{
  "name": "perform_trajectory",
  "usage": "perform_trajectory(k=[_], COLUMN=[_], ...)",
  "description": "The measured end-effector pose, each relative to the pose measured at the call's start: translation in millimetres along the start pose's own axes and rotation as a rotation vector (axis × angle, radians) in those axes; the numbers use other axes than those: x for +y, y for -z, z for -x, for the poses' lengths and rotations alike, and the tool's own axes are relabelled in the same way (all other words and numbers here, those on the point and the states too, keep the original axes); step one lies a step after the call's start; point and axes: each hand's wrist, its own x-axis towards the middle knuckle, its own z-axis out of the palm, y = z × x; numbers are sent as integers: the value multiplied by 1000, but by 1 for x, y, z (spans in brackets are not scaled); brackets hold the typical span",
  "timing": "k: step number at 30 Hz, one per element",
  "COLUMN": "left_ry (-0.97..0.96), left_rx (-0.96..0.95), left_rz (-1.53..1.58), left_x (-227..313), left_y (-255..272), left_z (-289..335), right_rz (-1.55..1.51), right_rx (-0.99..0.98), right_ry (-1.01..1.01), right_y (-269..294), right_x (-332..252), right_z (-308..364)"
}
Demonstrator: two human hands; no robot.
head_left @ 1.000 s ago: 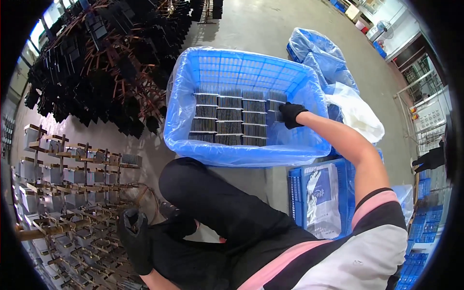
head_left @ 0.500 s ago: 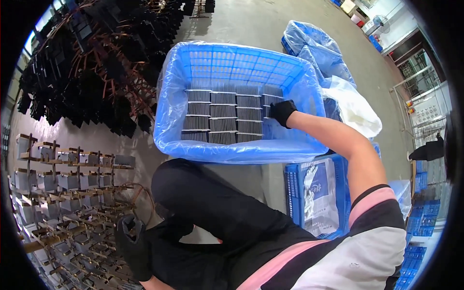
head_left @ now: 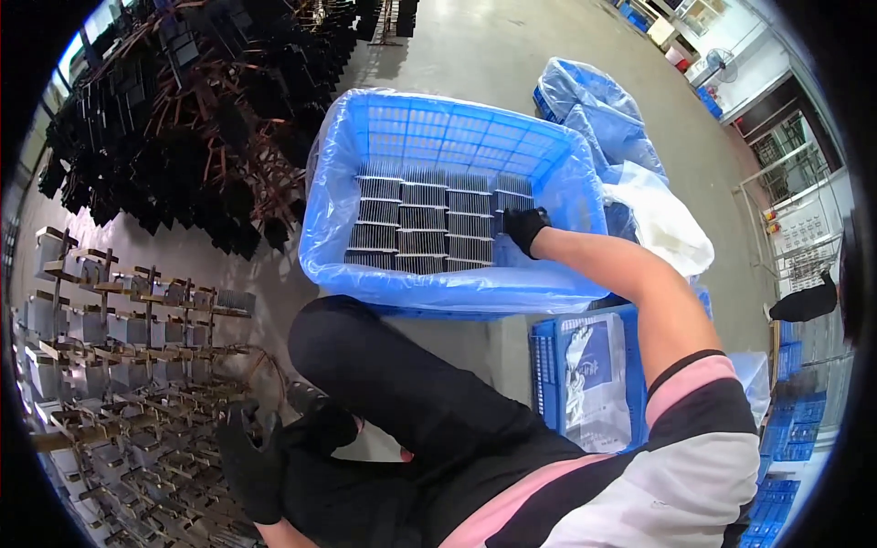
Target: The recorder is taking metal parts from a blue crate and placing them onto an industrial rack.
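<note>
My right hand [head_left: 525,230], in a black glove, reaches into a large blue plastic crate [head_left: 448,301] lined with clear film. Its fingers are curled at the near end of the rightmost column of dark finned metal blocks [head_left: 423,219]. The fingertips are hidden, so what they grip cannot be made out. Those blocks stand in several columns on the crate's bottom, with pale edges between them. Low on the left, my left hand [head_left: 251,461], also black-gloved, rests by my thigh with thumb and fingers apart and nothing in it.
A rack of grey metal pieces [head_left: 119,338] stands close on my left; dark parts hang from another rack [head_left: 219,119] beyond it. Right of my legs sits a smaller blue crate [head_left: 545,374] with a printed bag. More film-lined crates [head_left: 603,110] and a white bag [head_left: 662,215] stand farther right.
The view has shifted slightly. My right hand stays at the rightmost column and has moved a little toward me and left. My left hand remains by my thigh, fingers still apart.
</note>
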Motion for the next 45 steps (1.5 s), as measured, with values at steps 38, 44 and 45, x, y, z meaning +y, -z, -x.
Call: perform_trajectory(k=[38,44,45], left_ry=[874,823,716], left_rx=[413,583,515], left_rz=[1137,1018,853], left_x=[-185,-220,-220], left_y=[-357,-359,-359], left_z=[-207,-203,-201], right_rz=[-751,-728,-711], right_rx=[334,309,311], right_ry=[543,559,551], right_y=[186,192,190], right_x=[-175,-179,-178], right_z=[125,126,126])
